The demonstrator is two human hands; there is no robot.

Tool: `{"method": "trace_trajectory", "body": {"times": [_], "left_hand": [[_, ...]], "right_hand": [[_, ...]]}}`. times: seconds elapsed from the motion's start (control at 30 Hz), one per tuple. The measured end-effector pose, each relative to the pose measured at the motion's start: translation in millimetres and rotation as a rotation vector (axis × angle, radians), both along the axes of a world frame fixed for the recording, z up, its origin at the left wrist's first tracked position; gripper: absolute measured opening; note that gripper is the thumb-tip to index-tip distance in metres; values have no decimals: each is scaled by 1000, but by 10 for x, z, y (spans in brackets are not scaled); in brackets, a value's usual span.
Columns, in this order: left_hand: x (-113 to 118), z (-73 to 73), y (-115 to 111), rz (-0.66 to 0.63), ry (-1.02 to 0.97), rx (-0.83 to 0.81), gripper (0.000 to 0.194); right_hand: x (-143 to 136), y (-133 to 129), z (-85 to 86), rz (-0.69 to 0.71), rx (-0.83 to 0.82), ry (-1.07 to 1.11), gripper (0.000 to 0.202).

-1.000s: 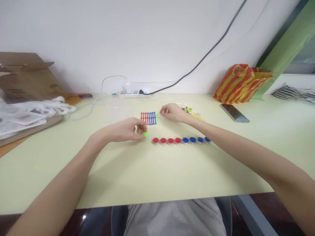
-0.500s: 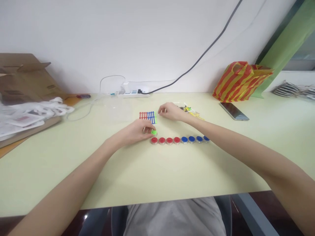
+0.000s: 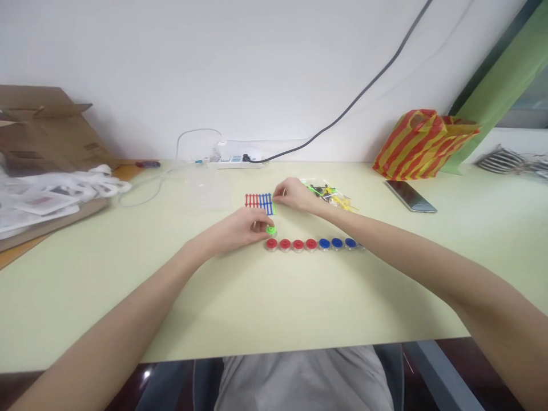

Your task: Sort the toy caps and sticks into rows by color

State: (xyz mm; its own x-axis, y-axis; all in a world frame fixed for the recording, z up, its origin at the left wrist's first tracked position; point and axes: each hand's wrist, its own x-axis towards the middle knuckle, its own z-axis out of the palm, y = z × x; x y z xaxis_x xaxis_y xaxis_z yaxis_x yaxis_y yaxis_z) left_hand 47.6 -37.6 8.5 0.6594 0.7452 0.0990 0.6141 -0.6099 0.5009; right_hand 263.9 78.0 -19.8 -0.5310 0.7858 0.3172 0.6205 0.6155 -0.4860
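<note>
My left hand (image 3: 252, 226) is closed in a pinch on a round piece with a bright green top (image 3: 271, 230) and a clear base. Just below it runs a row of similar round pieces, with red tops (image 3: 298, 245) on the left and blue tops (image 3: 337, 244) on the right; my right forearm covers the row's right end. My right hand (image 3: 291, 195) has its fingertips pinched at a thin green stick (image 3: 274, 210), at the right end of a set of small red sticks (image 3: 252, 200) and blue sticks (image 3: 266, 203) lying side by side.
Behind my right hand lie mixed small plastic parts (image 3: 331, 197). A phone (image 3: 411, 196) and a striped bag (image 3: 417, 145) are on the right. A power strip (image 3: 235, 162) sits by the wall. Cardboard (image 3: 47, 134) and white packaging (image 3: 55, 194) are at left.
My right fingertips have moved slightly down and left, against the green stick. The left hand keeps its pinch on the green-topped piece. The whole view has shifted a little.
</note>
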Motion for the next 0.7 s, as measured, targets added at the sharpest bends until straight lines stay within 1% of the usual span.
{"method": "trace_trajectory", "body": {"times": [0.37,0.7], "left_hand": [[-6,-19,-1,8,11,3,23],[-13,-24,0,-3,20,9,23]], "right_hand": [[-3,-39,-15,16,3,15,11],[8,-12,-19,38,15,10,12]]}}
